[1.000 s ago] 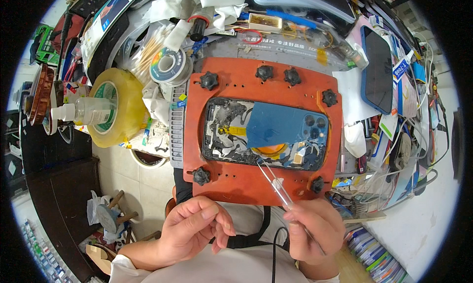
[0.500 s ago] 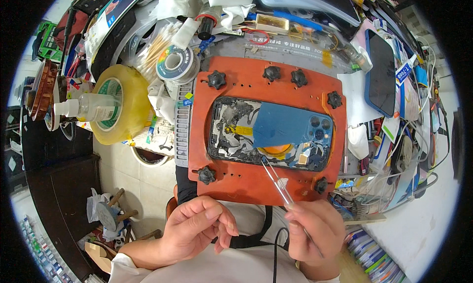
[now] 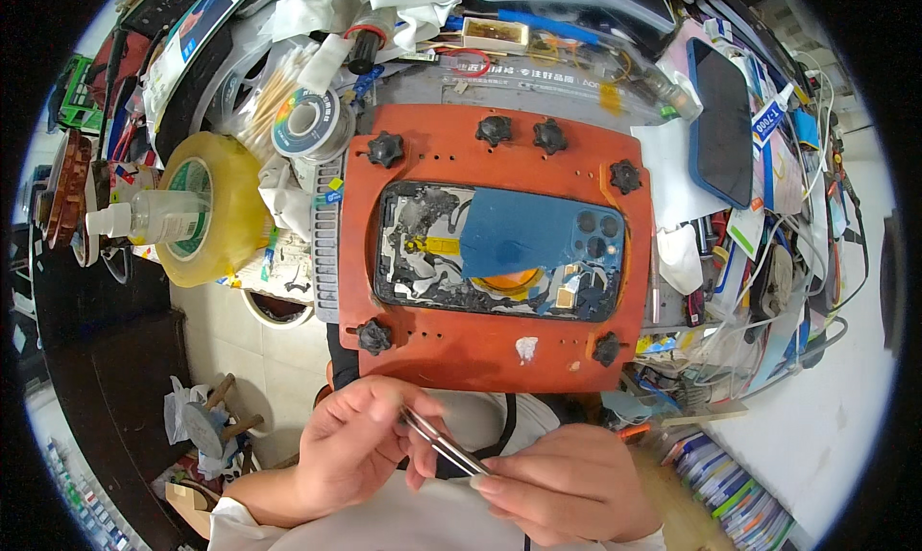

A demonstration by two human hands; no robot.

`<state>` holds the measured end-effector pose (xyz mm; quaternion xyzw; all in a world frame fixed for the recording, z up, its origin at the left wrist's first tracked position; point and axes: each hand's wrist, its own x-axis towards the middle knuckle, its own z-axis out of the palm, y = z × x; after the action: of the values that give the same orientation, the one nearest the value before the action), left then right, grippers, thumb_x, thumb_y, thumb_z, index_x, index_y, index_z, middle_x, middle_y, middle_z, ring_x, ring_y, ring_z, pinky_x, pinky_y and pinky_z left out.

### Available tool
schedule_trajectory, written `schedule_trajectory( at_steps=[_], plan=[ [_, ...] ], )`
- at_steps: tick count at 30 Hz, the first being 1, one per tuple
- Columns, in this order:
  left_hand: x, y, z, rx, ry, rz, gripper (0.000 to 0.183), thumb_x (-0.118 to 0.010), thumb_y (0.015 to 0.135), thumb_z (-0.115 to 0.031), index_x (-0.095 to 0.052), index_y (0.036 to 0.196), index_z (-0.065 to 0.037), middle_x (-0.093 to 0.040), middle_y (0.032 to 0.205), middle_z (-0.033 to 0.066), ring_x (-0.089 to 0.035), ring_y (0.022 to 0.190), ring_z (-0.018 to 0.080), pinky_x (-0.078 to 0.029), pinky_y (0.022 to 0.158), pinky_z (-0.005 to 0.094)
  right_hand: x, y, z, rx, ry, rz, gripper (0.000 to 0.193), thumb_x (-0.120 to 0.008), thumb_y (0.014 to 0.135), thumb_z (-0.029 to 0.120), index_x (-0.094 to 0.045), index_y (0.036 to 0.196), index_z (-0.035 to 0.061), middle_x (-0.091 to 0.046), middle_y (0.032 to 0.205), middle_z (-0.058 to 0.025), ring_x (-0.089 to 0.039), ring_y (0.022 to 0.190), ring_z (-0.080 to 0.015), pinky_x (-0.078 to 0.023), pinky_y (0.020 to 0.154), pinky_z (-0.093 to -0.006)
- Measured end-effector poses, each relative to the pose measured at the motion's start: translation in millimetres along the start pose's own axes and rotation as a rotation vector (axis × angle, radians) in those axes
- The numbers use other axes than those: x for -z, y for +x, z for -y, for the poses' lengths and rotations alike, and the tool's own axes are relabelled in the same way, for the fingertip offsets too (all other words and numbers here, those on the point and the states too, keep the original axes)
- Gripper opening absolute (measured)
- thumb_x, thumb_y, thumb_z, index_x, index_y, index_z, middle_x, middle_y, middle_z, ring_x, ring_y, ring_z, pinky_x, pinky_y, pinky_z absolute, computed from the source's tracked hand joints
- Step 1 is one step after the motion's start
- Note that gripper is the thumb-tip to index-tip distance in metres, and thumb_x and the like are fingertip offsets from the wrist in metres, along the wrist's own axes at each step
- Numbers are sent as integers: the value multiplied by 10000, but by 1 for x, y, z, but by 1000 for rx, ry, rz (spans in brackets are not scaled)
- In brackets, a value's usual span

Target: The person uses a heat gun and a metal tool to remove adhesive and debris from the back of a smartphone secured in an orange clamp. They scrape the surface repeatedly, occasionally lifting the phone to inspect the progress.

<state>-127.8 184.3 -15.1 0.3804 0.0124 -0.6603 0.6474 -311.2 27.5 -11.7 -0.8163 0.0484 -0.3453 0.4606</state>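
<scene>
My right hand [image 3: 571, 484] pinches a pair of silver tweezers [image 3: 447, 445] in front of my body, their tips pointing left. The tips reach the curled thumb and fingers of my left hand [image 3: 346, 445]; whether anything small sits there is hidden. Beyond both hands, a phone [image 3: 423, 295] lies back up in an orange-red clamping fixture [image 3: 461, 354] with black star knobs. A piece of blue back glass [image 3: 514, 229] still covers its middle and camera corner. On the left the stripped back shows grey and black patches and a yellow strip, with a round yellow-orange patch [image 3: 509, 282] below the glass.
A large tape roll [image 3: 245, 210] with a clear pump bottle [image 3: 163, 217] in it stands left, near a solder wire spool [image 3: 307, 124] and cotton swabs [image 3: 264, 100]. Another dark phone [image 3: 720, 124] lies right, amid cables and tubes. A stool [image 3: 206, 426] stands below left.
The tweezers have left the phone's lower edge and swung toward my left hand, their tips now at its fingers. The whole view has shifted slightly, so the fixture appears further left.
</scene>
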Motion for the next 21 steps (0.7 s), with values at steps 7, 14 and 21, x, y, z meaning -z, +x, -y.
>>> schedule_trajectory(
  at_steps=[7,14,21],
  plan=[
    [1,1,2,-17,-40,0,290,-416,1125,-193,-606,1155,23,-699,1049,214,-698,763,237,-566,601,343,23,-18,5,-203,-53,-120,313,-768,759,-9,-730,1070,3,-734,940,-134,-704,697,-250,-554,586,-339],
    [4,-2,2,43,-19,-7,305,-409,1118,-210,-603,1033,9,-692,969,228,-691,729,246,-549,565,327,29,-38,5,-375,-232,-252,223,-692,854,9,-700,1075,-13,-749,950,-150,-703,740,-239,-551,630,-324],
    [75,-25,-12,70,82,-427,356,-467,1085,-289,-610,857,-54,-700,858,152,-637,622,189,-470,502,286,35,-15,8,-384,-250,-452,285,-483,1045,270,-601,932,36,-667,754,-128,-606,658,-217,-481,612,-338]
  ],
)
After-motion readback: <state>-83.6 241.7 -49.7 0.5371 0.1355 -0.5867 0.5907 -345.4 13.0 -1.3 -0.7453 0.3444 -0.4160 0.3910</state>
